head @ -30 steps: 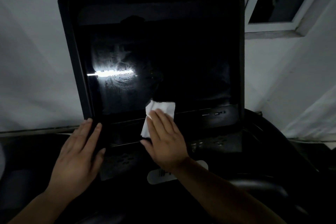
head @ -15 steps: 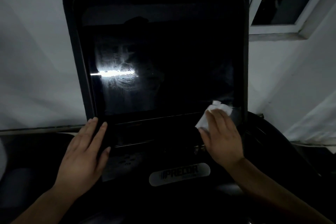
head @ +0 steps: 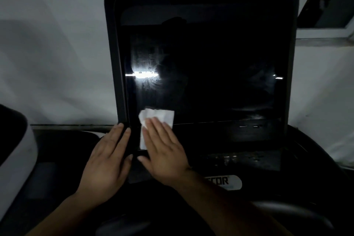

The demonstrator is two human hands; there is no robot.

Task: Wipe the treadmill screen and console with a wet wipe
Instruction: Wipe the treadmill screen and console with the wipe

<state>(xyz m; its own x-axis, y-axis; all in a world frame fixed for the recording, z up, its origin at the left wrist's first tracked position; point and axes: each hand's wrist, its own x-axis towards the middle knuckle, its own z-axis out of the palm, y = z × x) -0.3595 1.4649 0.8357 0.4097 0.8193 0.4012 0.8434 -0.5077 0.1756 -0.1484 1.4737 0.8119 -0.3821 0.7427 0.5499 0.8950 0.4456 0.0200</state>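
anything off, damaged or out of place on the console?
Nothing damaged or askew. The screen shows swirly smears around the light glare at its left, likely wet wipe marks. The right hand presses the wet wipe flat at the lower left; the left hand rests on the frame.

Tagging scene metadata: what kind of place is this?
Likely a gym or home workout room, dimly lit: a treadmill console with a large dark screen, a Precor-style logo badge, plain wall and window frame.

We see the dark glossy treadmill screen (head: 210,74) bare rightward; at its lower-left corner, two flat hands block passage.
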